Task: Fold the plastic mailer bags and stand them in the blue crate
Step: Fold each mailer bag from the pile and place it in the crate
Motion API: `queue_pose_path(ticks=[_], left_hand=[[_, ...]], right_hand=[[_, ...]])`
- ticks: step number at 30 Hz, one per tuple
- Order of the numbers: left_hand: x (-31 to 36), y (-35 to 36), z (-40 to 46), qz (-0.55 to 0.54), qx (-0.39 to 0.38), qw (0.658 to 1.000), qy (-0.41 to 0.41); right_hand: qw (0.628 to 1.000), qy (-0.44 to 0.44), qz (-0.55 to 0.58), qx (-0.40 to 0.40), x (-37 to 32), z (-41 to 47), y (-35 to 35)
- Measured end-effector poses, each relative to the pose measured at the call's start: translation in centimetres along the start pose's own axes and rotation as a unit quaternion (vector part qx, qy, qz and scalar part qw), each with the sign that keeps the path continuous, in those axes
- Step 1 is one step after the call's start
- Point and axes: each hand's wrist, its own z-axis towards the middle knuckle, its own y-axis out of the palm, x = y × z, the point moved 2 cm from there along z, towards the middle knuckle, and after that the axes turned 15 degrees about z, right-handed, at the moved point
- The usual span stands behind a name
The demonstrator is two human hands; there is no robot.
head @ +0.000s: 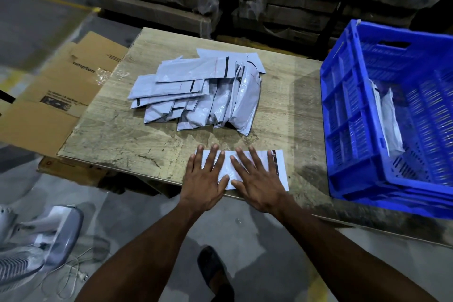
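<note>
Mailer bag (257, 154), pale grey and flat, lies at the near edge of the wooden table (117, 135), its dark adhesive strip toward the right end. Both hands press down on it with fingers straight and spread: the left hand (204, 182) covers the bag's left part, the right hand (257, 182) its middle, thumbs nearly meeting at the bag's near edge. Neither hand grips anything.

Behind the bag, toward the middle of the table, sits a loose pile of mailer bags (201, 91), overlapping at different angles, some flat and some bunched on their edges.

At the table's right end stands the blue crate (348, 110), tilted in this wide view, with slotted walls. Inside it, against the near left wall, at least one pale bag (391, 125) stands upright; whether it is folded is hard to tell.

Left of the table lies flattened cardboard (56, 95). On the floor at lower left rests a grey fan (41, 235) with a loose cord. A dark shoe (210, 267) shows between the forearms.
</note>
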Motion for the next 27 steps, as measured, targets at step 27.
queue_pose_path(ticks=[27], left_hand=[[1.0,-2.0,-0.1,0.039,0.002,0.997,0.071]], right_hand=[[0.981,-0.091,0.063,0.159,1.0,-1.2,-1.6]])
